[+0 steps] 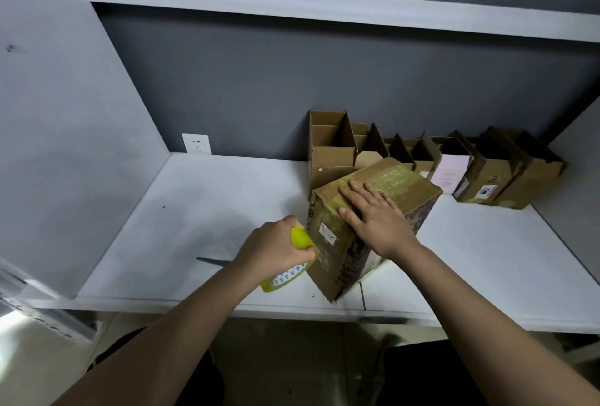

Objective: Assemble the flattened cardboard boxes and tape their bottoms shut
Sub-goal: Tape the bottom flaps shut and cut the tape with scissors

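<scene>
On the white shelf [201, 211], a worn, tape-streaked cardboard box [337, 243] stands tilted.

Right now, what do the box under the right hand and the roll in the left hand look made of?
Box: brown corrugated cardboard by the look, matte and scuffed, glossy tape strip on top. Roll: yellowish plastic tape, shiny, probably translucent; printed inner core, likely card.

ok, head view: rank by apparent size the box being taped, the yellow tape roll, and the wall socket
1. box being taped, clearly largest.
2. yellow tape roll, partly hidden by the left hand.
3. wall socket; it sits farther back, so its order against the roll is unsure.
</scene>
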`<state>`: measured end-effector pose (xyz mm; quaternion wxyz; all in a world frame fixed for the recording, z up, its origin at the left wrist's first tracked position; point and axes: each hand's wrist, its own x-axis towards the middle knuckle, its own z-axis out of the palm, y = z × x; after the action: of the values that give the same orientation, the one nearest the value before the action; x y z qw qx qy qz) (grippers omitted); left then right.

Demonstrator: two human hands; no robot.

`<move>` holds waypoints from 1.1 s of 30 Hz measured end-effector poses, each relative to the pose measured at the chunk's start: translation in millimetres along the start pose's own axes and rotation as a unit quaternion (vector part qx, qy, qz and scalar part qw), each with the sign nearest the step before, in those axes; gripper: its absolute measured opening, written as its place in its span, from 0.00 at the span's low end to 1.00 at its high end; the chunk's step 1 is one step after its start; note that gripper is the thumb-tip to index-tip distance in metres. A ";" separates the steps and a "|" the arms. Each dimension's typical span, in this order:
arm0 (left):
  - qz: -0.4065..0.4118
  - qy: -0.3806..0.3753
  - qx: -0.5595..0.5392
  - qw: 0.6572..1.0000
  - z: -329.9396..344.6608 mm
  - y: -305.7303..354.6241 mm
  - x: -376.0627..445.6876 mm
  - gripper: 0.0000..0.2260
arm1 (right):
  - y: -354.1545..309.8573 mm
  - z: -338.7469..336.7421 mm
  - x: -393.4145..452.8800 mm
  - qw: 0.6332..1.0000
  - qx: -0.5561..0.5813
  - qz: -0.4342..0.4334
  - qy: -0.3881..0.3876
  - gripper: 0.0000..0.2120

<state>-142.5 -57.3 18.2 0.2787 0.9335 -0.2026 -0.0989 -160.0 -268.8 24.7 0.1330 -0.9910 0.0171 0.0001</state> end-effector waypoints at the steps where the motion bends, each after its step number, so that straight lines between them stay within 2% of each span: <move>1: -0.003 0.001 -0.012 1.000 4.3 -0.3 0.6 0.17 | -2.1 -0.5 0.3 1.000 -0.003 0.004 0.003 0.25; 7: 0.002 0.012 -0.037 0.999 23.4 -3.5 9.6 0.19 | -25.5 3.2 6.6 0.997 -0.058 0.047 0.035 0.30; 12: 0.007 0.015 -0.064 0.998 34.6 -4.2 14.9 0.19 | -33.8 10.0 8.2 0.992 -0.103 0.065 0.029 0.27; 17: 0.003 0.032 -0.092 0.995 45.4 -7.7 17.3 0.21 | -38.8 14.3 7.1 0.991 -0.096 0.081 0.042 0.27; 24: 0.011 0.012 -0.112 0.994 48.7 -19.1 21.0 0.25 | -37.1 19.9 6.1 0.987 -0.122 0.079 0.069 0.30; 30: 0.022 0.059 -0.088 0.994 52.7 -24.2 13.4 0.31 | -37.1 20.9 13.7 0.987 -0.108 0.098 0.068 0.29; 33: 0.042 0.094 -0.097 0.990 50.5 -33.4 14.5 0.25 | -40.6 19.5 21.0 0.987 -0.097 0.115 0.063 0.29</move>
<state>-133.7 -62.4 -43.3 0.3892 0.8982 -0.2035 -0.0179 -137.5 -225.2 16.5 0.0341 -0.9886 0.1391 -0.0455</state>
